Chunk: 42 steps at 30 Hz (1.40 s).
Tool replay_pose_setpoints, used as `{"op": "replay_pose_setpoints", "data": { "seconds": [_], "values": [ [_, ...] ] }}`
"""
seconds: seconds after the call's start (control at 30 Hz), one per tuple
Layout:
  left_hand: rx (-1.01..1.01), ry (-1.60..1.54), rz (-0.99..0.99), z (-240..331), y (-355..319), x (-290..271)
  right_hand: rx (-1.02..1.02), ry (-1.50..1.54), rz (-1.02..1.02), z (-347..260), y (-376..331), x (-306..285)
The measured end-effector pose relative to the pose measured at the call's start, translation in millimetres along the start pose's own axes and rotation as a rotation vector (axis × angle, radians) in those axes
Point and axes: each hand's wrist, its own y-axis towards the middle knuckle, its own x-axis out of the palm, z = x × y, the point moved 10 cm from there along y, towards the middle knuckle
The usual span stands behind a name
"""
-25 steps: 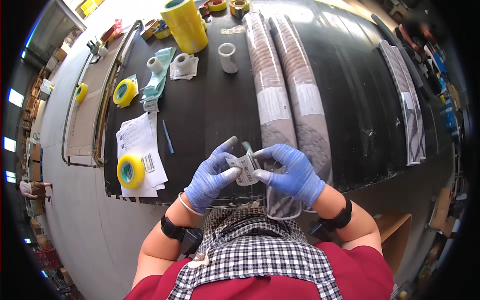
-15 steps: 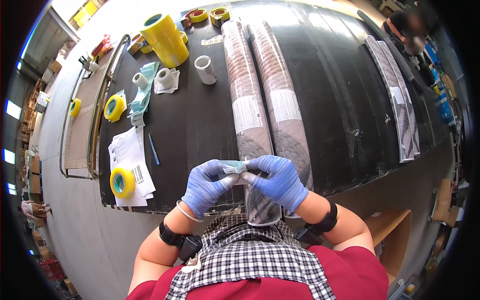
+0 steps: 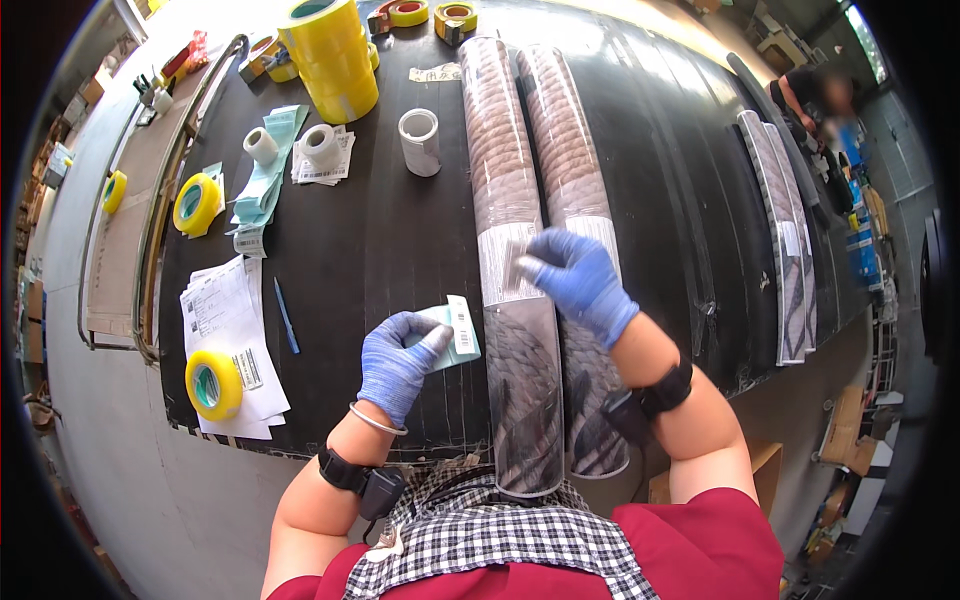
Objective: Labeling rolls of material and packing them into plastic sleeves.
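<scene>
While my left hand [image 3: 392, 360] clamps a teal backing piece [image 3: 462, 350] between thumb and fingers, a white barcode sticker [image 3: 460, 320] stands along its edge, just left of two plastic-wrapped patterned rolls. I see my right hand [image 3: 585, 280] above the left roll [image 3: 525, 380], its fingertips in front of that roll's white paper label [image 3: 493, 275]; its thumb and forefinger look close together, but the blur there means I cannot tell whether they grip anything. The right roll [image 3: 590, 430] lies alongside, partly under that hand, on the black table [image 3: 665, 270]. Toward the left I have a blue pen [image 3: 287, 317] beside printed sheets [image 3: 222, 300], with a yellow tape roll [image 3: 213, 385] resting on them. Farther back stand a white roll [image 3: 419, 145] and a tall yellow tape stack [image 3: 330, 65].
</scene>
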Motion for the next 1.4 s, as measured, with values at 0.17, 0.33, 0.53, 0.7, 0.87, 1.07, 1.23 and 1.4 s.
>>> {"op": "replay_pose_setpoints", "data": {
  "seconds": [0.17,0.33,0.53,0.7,0.87,1.07,1.23,1.4],
  "values": [
    [0.332,0.158,-0.494,15,-13,55,0.039,-0.302,-0.121,8,84,19],
    [0.35,0.101,-0.633,-6,-14,89,0.043,-0.386,-0.211,14,112,36],
    [0.311,0.177,-0.703,-9,-10,96,0.038,-0.456,-0.225,16,116,38],
    [0.306,0.143,-0.704,-12,-8,95,0.036,-0.412,-0.235,24,117,37],
    [0.328,0.133,-0.687,-11,-9,95,0.028,-0.481,-0.234,20,114,39],
    [0.326,0.148,-0.693,-10,-9,97,-0.013,-0.439,-0.18,28,114,28],
    [0.31,0.136,-0.682,-11,-7,95,-0.039,-0.488,-0.172,11,106,32],
    [0.297,0.103,-0.696,-16,-7,97,-0.376,-0.651,-0.103,0,101,36]
  ]
}}
